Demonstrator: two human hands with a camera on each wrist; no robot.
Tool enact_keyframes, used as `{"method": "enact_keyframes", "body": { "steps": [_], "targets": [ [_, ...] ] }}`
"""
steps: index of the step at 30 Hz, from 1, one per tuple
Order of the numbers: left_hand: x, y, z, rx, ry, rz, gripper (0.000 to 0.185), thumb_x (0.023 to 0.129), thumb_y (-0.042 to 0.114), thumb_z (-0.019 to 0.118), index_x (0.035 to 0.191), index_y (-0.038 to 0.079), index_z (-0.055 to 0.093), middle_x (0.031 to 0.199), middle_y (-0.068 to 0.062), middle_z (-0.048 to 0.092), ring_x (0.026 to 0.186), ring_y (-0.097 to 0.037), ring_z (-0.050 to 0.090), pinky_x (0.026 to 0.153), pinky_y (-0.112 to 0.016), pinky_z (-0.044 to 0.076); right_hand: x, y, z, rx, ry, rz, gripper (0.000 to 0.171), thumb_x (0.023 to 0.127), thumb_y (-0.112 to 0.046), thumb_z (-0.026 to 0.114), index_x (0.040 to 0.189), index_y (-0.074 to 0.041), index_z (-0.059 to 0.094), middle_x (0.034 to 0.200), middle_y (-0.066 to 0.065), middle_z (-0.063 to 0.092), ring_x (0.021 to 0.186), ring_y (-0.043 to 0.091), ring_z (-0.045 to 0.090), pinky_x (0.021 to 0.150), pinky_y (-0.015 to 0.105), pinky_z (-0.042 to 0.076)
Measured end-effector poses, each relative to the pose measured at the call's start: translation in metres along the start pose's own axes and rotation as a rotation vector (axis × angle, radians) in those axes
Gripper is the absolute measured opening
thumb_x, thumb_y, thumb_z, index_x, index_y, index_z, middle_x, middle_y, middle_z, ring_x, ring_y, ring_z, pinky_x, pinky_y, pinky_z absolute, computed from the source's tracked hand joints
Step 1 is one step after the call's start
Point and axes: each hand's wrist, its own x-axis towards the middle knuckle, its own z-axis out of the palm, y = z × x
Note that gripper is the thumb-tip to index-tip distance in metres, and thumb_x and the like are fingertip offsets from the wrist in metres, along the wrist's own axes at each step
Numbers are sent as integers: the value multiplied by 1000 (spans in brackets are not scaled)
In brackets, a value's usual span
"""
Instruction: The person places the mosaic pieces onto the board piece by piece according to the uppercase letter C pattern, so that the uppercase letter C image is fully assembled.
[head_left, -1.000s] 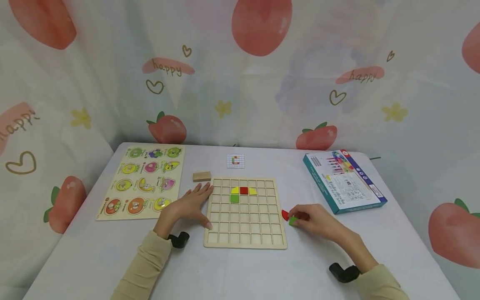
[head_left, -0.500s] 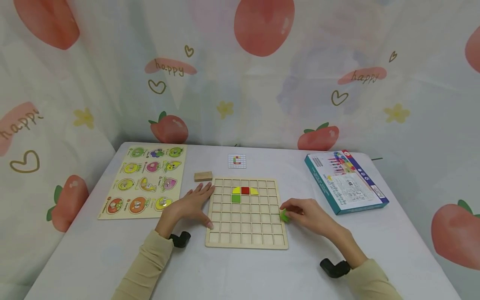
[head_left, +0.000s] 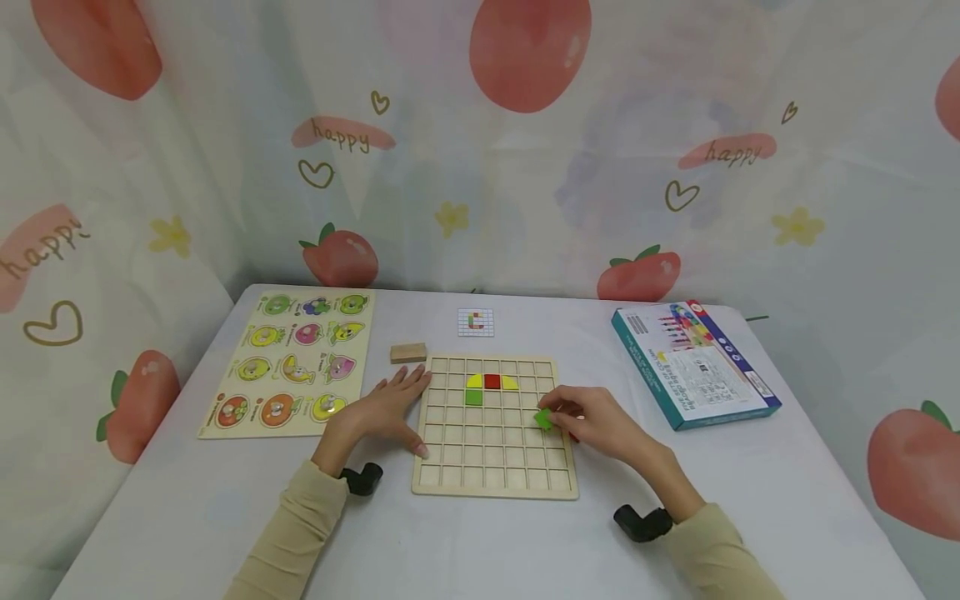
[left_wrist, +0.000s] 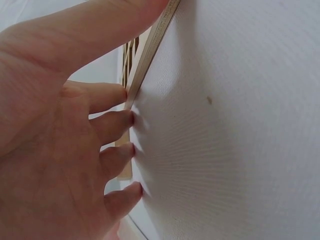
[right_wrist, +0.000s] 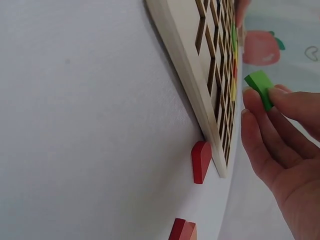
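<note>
A square wooden grid board (head_left: 495, 480) lies mid-table. Seated in its upper cells are a red square block (head_left: 492, 382) between two yellow rounded pieces (head_left: 475, 382), and a green square block (head_left: 474, 397) below the left one. Over the board's right side, my right hand (head_left: 603, 423) pinches another green block (right_wrist: 260, 86) between thumb and fingertips, tilted and clear of the surface in the right wrist view. My left hand (head_left: 378, 419) rests at the left edge, fingers spread, thumb and fingertips against the board and tablecloth.
Beside the board's right edge lie a red rounded piece (right_wrist: 201, 161) and another red piece (right_wrist: 182, 230). Behind the board are a plain wooden block (head_left: 408, 353) and a small pattern card (head_left: 476, 322). A fruit puzzle (head_left: 288, 367) is left, a flat box (head_left: 697, 364) right.
My right hand has carried the green block leftward from the table beside the board to above the board's right columns. My left hand stays at the left edge.
</note>
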Motion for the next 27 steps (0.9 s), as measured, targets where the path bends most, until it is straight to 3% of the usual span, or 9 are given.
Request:
{"method": "enact_keyframes", "body": {
  "steps": [6,12,19,27],
  "targets": [
    [0,0,0,3,0,-1,121,75,38,92,165,5,18,174,-12,7,161,-36,-3,129,-58,3,8,-6,5,23,-4,16,24,94,-6,72,118,-7,74,108,3,74,89,15,67,75,22,58],
    [0,0,1,0,5,-6,122,74,38,93,165,5,18,174,-12,7,161,-36,-3,129,-58,2,18,-12,12,28,-17,-16,30,92,-3,73,123,-3,73,116,9,74,92,15,69,89,35,62],
    [0,0,0,-4,7,-6,122,74,37,93,165,5,18,174,-12,7,161,-36,-3,129,-58,2,29,-20,18,44,-33,-40,35,88,-6,80,122,1,73,111,10,75,87,14,69,84,28,61],
    [0,0,1,0,1,-7,121,75,37,92,165,6,18,174,-12,7,161,-35,-4,130,-57,2,39,-27,30,29,-55,-49,27,88,-3,78,114,1,75,103,8,75,86,12,66,79,23,59]
  ]
}}
